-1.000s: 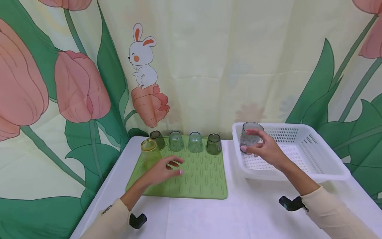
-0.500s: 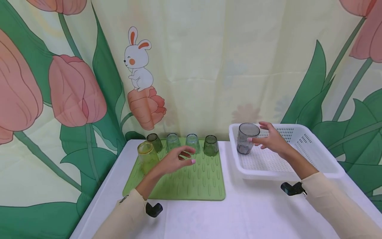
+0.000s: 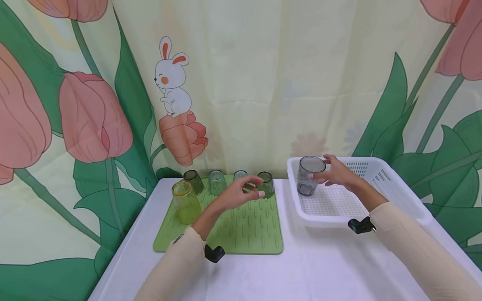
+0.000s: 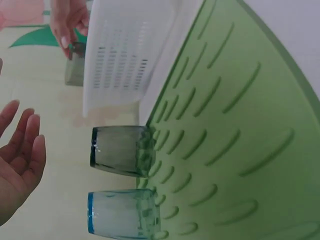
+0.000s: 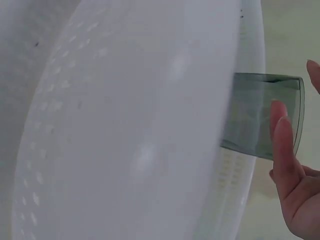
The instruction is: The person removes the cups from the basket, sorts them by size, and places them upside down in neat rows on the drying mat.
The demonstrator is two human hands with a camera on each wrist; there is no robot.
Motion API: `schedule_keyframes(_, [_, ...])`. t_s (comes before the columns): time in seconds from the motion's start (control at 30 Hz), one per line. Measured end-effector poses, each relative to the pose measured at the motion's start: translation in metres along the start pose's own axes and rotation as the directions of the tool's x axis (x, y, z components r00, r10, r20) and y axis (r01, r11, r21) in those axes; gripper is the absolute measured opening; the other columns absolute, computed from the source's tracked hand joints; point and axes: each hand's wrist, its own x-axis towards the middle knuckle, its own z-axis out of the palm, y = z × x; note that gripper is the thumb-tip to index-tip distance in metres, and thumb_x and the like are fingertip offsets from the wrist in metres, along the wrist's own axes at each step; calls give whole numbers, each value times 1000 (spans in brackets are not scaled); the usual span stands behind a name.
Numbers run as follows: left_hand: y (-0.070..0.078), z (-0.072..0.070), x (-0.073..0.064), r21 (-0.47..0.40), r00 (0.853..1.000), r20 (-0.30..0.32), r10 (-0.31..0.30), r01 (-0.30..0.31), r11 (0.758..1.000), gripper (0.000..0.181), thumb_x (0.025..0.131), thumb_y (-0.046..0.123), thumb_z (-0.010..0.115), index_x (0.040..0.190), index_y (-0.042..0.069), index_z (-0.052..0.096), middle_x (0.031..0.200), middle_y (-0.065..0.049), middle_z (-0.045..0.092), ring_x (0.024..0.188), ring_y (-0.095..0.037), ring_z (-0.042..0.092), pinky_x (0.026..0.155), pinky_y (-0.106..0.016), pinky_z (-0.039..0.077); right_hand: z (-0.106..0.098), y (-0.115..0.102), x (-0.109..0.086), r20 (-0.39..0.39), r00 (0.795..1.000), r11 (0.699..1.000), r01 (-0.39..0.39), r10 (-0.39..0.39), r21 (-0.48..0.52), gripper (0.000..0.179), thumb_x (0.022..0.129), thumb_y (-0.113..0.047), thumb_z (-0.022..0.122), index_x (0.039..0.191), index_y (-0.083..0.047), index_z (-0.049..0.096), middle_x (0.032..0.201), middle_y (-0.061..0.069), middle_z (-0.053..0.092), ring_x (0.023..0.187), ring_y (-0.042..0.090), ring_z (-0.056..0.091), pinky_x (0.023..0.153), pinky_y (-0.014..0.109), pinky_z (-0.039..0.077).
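My right hand (image 3: 337, 171) is at a clear grey glass (image 3: 310, 176) standing upright in the left rear of the white basket. Its thumb overlaps the glass's near side, while the other fingers are spread beside the rim and not wrapped around it. In the right wrist view, fingers (image 5: 285, 150) lie across the upper part of the glass. Above the green mat (image 3: 226, 242), my left hand (image 3: 237, 194) holds nothing, its fingers loosely bent. Behind it stand a dark grey-green glass (image 3: 266, 186) and a blue-rimmed glass (image 4: 120, 215), partly covered in the head view.
A tall yellow glass (image 3: 186, 205) stands on the mat's left. At the back of the mat are a dark glass (image 3: 193, 182) and a pale green glass (image 3: 217, 182). The perforated white basket (image 3: 361, 221) sits right of the mat, near the patterned curtain (image 3: 244, 117).
My left hand has moved right across the mat, from beside the yellow glass. The right hand's fingers have shifted off the front of the grey glass toward its right side. The glass stays put.
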Motion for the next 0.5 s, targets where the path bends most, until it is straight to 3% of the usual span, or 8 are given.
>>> schedule_keyframes(0.27, [4, 5, 21, -42, 1000, 11, 15, -14, 999, 44, 95, 28, 69, 135, 12, 59, 133, -12, 60, 111, -20, 61, 88, -32, 52, -5, 0, 12, 99, 994, 999, -37, 38, -10, 117, 88, -38, 78, 157, 6, -6, 158, 35, 21, 94, 22, 71, 83, 33, 58])
schedule_keyframes(0.5, [10, 7, 34, -29, 1000, 2, -8, 8, 1000, 46, 94, 35, 68, 135, 15, 59, 134, -9, 61, 114, -19, 61, 88, -33, 53, -7, -2, 15, 93, 996, 998, -12, 17, -55, 107, 88, -35, 78, 155, 9, 8, 149, 35, 35, 94, 24, 69, 83, 36, 58])
